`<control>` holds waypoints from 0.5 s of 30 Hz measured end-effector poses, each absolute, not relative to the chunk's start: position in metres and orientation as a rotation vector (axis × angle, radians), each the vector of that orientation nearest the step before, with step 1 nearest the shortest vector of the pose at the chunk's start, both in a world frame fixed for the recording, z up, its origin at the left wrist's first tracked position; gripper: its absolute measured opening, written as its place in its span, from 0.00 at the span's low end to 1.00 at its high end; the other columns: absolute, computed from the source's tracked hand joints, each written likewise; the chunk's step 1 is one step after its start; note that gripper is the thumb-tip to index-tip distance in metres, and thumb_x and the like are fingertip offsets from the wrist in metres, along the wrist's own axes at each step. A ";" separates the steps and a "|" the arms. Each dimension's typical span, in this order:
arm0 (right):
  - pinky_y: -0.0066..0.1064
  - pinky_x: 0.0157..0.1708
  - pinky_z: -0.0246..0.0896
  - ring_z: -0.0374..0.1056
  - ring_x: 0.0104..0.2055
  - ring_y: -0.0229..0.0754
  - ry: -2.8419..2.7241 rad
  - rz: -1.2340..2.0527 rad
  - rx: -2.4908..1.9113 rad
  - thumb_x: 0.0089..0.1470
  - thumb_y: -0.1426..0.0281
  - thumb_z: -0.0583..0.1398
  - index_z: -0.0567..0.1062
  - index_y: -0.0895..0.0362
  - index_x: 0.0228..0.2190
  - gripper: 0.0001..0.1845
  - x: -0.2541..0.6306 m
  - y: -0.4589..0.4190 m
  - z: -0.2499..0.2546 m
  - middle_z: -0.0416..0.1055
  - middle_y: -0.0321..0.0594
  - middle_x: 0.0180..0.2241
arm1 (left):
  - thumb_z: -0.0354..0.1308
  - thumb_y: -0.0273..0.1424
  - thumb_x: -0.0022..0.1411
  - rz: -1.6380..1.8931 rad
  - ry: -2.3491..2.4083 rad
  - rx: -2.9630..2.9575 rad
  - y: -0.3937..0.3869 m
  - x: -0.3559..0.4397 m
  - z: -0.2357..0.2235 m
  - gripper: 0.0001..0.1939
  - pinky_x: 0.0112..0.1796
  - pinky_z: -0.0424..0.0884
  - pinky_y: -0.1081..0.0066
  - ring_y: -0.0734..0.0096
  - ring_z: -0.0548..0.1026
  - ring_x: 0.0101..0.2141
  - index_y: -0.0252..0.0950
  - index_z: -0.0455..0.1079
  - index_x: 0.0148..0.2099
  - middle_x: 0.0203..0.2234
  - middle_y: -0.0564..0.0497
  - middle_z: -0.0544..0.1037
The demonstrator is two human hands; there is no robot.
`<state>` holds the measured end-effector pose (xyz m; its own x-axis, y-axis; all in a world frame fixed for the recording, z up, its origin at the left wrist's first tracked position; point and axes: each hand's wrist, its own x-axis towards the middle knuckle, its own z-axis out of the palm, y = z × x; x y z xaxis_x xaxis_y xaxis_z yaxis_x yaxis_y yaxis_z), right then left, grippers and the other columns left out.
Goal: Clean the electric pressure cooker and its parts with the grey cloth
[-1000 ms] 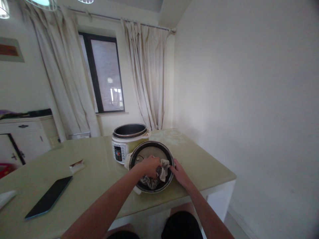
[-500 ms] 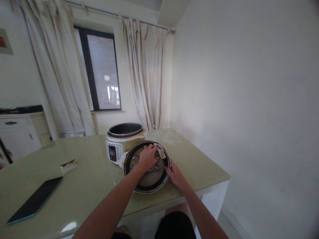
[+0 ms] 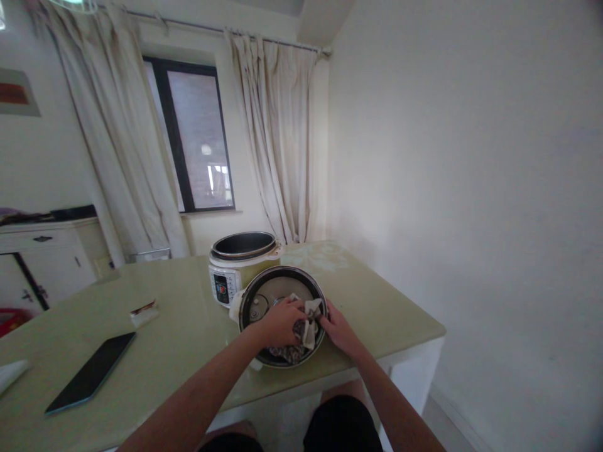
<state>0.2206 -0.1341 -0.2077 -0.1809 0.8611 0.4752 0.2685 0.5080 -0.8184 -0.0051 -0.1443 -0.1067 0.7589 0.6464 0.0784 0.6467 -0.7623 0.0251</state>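
Note:
The round lid (image 3: 282, 287) of a pressure cooker lies tilted near the table's front edge, its grey inner side facing up. My left hand (image 3: 282, 323) is inside the lid, fingers closed on a crumpled patterned cloth (image 3: 309, 333) pressed against the inner surface. My right hand (image 3: 338, 328) grips the lid's right rim, thumb on top and fingers around the outside. Just behind the lid stands the white electric pressure cooker (image 3: 226, 285), uncovered, with a dark pot inside and a control panel on its front.
A dark flat tablet (image 3: 92, 373) lies on the green table (image 3: 188, 351) at left. Behind it is a small white packet (image 3: 145, 312). A white object (image 3: 12, 375) sits at the left edge. A wall (image 3: 461, 188) rises beyond the table's right side.
My left hand has moved the cloth from the far part of the lid's inside down toward its near part. My right hand stays on the rim. The view has shifted slightly left.

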 end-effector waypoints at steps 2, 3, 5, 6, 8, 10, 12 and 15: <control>0.49 0.65 0.60 0.71 0.58 0.53 -1.720 0.706 -0.947 0.63 0.62 0.58 0.74 0.52 0.56 0.21 0.220 -0.134 -0.207 0.79 0.43 0.50 | 0.70 0.44 0.54 -0.065 -1.118 -2.932 -0.149 -0.014 -0.100 0.20 0.61 0.68 0.55 0.52 0.74 0.54 0.45 0.80 0.48 0.54 0.47 0.77; 0.49 0.65 0.60 0.71 0.58 0.53 -1.716 0.705 -0.942 0.63 0.61 0.58 0.74 0.51 0.57 0.22 0.220 -0.134 -0.207 0.79 0.43 0.51 | 0.71 0.43 0.53 -0.011 -1.155 -2.905 -0.151 -0.018 -0.096 0.20 0.59 0.71 0.54 0.50 0.74 0.55 0.45 0.80 0.48 0.53 0.46 0.77; 0.49 0.64 0.62 0.72 0.58 0.53 -1.703 0.715 -0.938 0.63 0.60 0.59 0.73 0.51 0.59 0.25 0.219 -0.134 -0.207 0.79 0.43 0.52 | 0.70 0.39 0.53 0.079 -1.235 -2.811 -0.152 -0.024 -0.087 0.20 0.53 0.74 0.52 0.46 0.72 0.56 0.45 0.80 0.49 0.53 0.45 0.77; 0.49 0.63 0.63 0.72 0.57 0.53 -1.692 0.725 -0.940 0.62 0.59 0.59 0.72 0.51 0.60 0.26 0.219 -0.133 -0.208 0.78 0.43 0.53 | 0.69 0.36 0.53 0.095 -1.268 -2.751 -0.151 -0.025 -0.083 0.20 0.52 0.75 0.51 0.44 0.71 0.57 0.46 0.79 0.50 0.53 0.44 0.76; 0.49 0.61 0.66 0.73 0.56 0.53 -1.671 0.750 -0.948 0.62 0.57 0.60 0.72 0.50 0.61 0.28 0.219 -0.132 -0.209 0.79 0.42 0.53 | 0.68 0.31 0.54 0.064 -1.316 -2.638 -0.146 -0.025 -0.077 0.22 0.51 0.75 0.50 0.43 0.69 0.58 0.46 0.77 0.53 0.56 0.43 0.74; 0.48 0.60 0.67 0.74 0.54 0.53 -1.658 0.763 -0.957 0.61 0.57 0.60 0.72 0.50 0.62 0.29 0.220 -0.130 -0.211 0.80 0.42 0.51 | 0.66 0.28 0.56 -0.026 -1.374 -2.544 -0.137 -0.022 -0.072 0.24 0.52 0.74 0.50 0.43 0.68 0.59 0.46 0.75 0.56 0.59 0.43 0.72; 0.48 0.59 0.68 0.75 0.51 0.53 -1.653 0.756 -0.969 0.61 0.58 0.60 0.72 0.50 0.62 0.30 0.221 -0.130 -0.212 0.80 0.42 0.49 | 0.65 0.28 0.59 -0.128 -1.481 -2.469 -0.128 -0.015 -0.071 0.24 0.51 0.75 0.51 0.45 0.68 0.58 0.46 0.73 0.58 0.60 0.42 0.71; 0.48 0.54 0.70 0.75 0.43 0.52 -1.673 0.744 -0.996 0.61 0.59 0.59 0.71 0.49 0.63 0.30 0.222 -0.132 -0.211 0.81 0.41 0.47 | 0.63 0.32 0.62 -0.294 -1.669 -2.358 -0.120 0.004 -0.074 0.22 0.47 0.77 0.55 0.46 0.68 0.57 0.45 0.72 0.58 0.59 0.42 0.71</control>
<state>0.2224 -0.1316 -0.2114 -0.1509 0.8827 0.4451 0.2612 0.4699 -0.8432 0.0035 -0.1197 -0.0742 0.3286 0.8963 0.2977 0.9441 -0.3206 -0.0769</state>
